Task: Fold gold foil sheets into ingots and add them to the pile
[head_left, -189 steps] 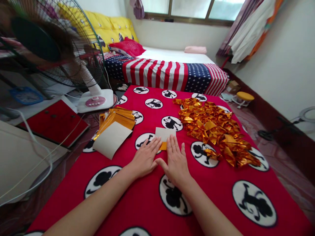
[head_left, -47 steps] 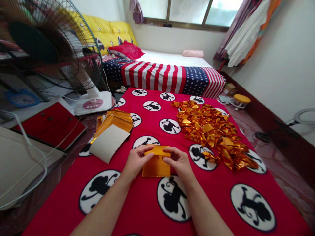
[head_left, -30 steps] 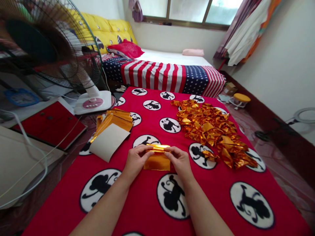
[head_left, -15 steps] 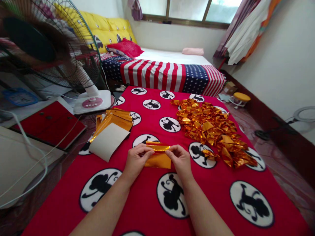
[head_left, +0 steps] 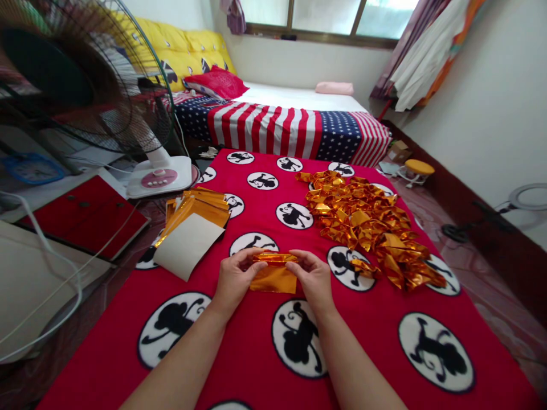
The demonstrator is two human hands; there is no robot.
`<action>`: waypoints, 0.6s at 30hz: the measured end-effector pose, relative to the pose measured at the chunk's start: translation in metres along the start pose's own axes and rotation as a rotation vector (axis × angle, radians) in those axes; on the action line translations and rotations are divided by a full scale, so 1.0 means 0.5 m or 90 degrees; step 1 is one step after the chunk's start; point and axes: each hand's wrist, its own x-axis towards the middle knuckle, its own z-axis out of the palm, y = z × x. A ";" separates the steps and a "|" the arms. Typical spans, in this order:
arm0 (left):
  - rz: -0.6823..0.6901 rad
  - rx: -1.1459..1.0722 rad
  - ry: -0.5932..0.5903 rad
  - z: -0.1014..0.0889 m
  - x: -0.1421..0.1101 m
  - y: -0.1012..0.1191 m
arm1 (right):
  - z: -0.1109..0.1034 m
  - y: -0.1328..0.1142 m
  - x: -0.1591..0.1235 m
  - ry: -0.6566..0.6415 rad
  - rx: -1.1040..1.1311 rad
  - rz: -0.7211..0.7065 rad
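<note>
A sheet of gold foil paper [head_left: 273, 280] lies in front of me, its far part folded or rolled over into a shiny band. My left hand [head_left: 236, 277] pinches the left end of that band between thumb and fingers. At the right end, my right hand [head_left: 313, 276] grips it the same way. To the left is a stack of flat gold foil sheets [head_left: 209, 208], with a pale sheet [head_left: 188, 245] on top. A heap of folded, crinkled gold foil pieces [head_left: 363, 216] spreads over the right side, one small piece [head_left: 363, 267] lying apart nearest my right hand.
The red cloth [head_left: 231, 364] with monkey prints covers the table. An electric fan [head_left: 160, 176] stands at the left, beside a red box or folder [head_left: 85, 216] and a white cable [head_left: 64, 250]. Beyond the table is a bed [head_left: 282, 128]; a yellow stool [head_left: 420, 167] stands right.
The far edge of the foil sheet has turned over toward me, making the folded band thicker. Both hands keep their pinch and have barely shifted.
</note>
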 end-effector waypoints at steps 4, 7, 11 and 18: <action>0.037 0.058 0.022 0.000 0.000 0.003 | 0.001 -0.001 -0.001 0.005 -0.001 -0.010; 0.065 0.102 0.041 0.000 0.001 0.006 | 0.002 0.000 -0.002 0.003 -0.002 -0.020; 0.097 0.127 0.043 -0.002 0.003 0.008 | 0.002 0.001 -0.001 -0.008 0.003 -0.026; 0.092 0.139 0.042 -0.004 0.002 0.008 | 0.003 -0.010 -0.006 -0.064 0.014 -0.040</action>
